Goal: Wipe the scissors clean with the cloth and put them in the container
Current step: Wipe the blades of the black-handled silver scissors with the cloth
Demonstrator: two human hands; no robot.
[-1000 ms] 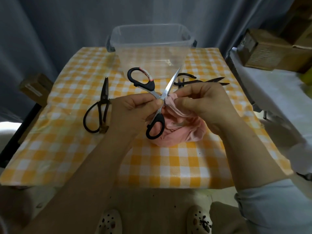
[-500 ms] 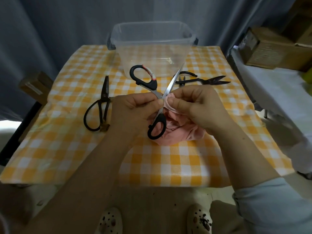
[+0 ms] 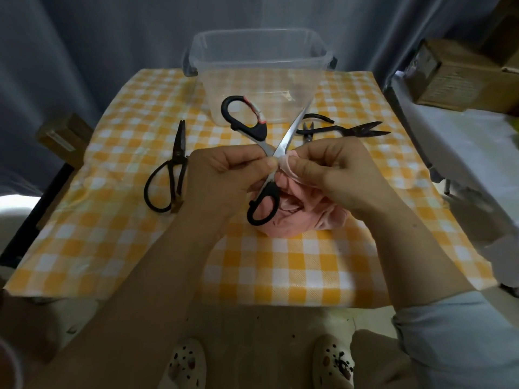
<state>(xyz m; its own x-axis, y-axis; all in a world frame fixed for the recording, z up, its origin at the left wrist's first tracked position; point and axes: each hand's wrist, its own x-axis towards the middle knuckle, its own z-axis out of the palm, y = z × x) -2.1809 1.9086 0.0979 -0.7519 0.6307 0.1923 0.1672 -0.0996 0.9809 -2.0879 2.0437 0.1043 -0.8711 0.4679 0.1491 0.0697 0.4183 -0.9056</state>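
My left hand [image 3: 229, 172] pinches a pair of black-handled scissors [image 3: 262, 153] near the pivot; the blades are spread wide open, with one handle up toward the container and the other hanging low. My right hand [image 3: 334, 169] pinches a fold of the pink cloth [image 3: 295, 217] against the blade just beside the pivot. The rest of the cloth bunches on the checked tablecloth under my hands. The clear plastic container [image 3: 261, 49] stands at the table's far edge, with nothing visible inside it.
An old black pair of scissors [image 3: 171, 175] lies closed on the cloth to the left. Dark shears [image 3: 348, 131] and small snips [image 3: 308, 131] lie at the right behind my hand. Cardboard boxes [image 3: 460, 77] sit on a white surface at the right.
Both hands and the scissors have shifted slightly, and the right hand's cloth fold stays pressed by the pivot. The view has dipped a little. Grips are unchanged.
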